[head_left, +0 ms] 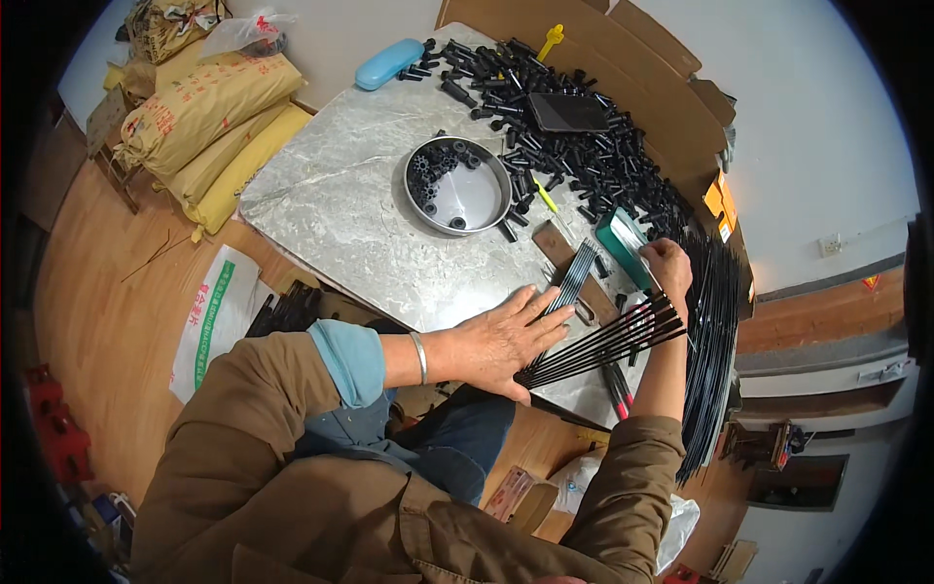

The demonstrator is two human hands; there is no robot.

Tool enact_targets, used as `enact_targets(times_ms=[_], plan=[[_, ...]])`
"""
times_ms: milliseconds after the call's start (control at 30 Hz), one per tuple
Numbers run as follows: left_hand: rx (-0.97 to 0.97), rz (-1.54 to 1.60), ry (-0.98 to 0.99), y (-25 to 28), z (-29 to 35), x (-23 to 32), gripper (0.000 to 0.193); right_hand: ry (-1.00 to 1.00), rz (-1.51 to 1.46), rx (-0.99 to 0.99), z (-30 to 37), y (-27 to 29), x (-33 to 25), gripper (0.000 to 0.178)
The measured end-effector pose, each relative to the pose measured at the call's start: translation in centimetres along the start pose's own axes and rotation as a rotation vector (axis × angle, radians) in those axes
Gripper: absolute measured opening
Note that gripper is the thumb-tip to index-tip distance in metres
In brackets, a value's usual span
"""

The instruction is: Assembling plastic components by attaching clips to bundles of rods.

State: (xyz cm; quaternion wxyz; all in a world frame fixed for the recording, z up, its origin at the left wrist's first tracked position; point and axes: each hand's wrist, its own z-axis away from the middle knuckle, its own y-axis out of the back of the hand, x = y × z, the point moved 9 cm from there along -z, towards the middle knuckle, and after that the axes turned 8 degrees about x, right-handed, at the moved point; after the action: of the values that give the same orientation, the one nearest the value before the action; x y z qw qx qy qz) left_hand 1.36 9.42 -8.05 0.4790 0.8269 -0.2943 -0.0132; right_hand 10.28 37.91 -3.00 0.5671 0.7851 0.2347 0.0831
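Observation:
My left hand (501, 336) lies with its fingers spread at the near edge of the table. Its fingertips touch a bundle of thin grey-blue rods (581, 273), and its thumb is at the near ends of several thin black rods (608, 345). Those black rods fan out toward my right forearm. Beside a green open box (621, 243), my right hand (667, 265) has its fingers pinched together. Whatever lies between those fingertips is too small to tell. A brown flat bar (555, 243) is partly covered by the grey-blue rods.
A round metal tin (457, 226) holds small black round parts. Black bolt-like pieces (574, 156) are heaped at the back, with a dark phone (568, 113) on top. Long black rods (713, 321) hang over the right edge. Red-handled pliers (618, 391) lie near the front edge.

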Motion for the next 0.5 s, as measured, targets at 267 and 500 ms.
enact_targets(times_ms=[267, 500], plan=[[-0.018, 0.158, -0.016, -0.7, 0.4, 0.4, 0.099, 0.277, -0.348, 0.099, 6.8, 2.2, -3.2, 0.015], [-0.076, 0.167, -0.001, -0.7, 0.5, 0.4, 0.100, 0.334, -0.248, 0.044, 9.8, 0.9, -3.7, 0.014]])
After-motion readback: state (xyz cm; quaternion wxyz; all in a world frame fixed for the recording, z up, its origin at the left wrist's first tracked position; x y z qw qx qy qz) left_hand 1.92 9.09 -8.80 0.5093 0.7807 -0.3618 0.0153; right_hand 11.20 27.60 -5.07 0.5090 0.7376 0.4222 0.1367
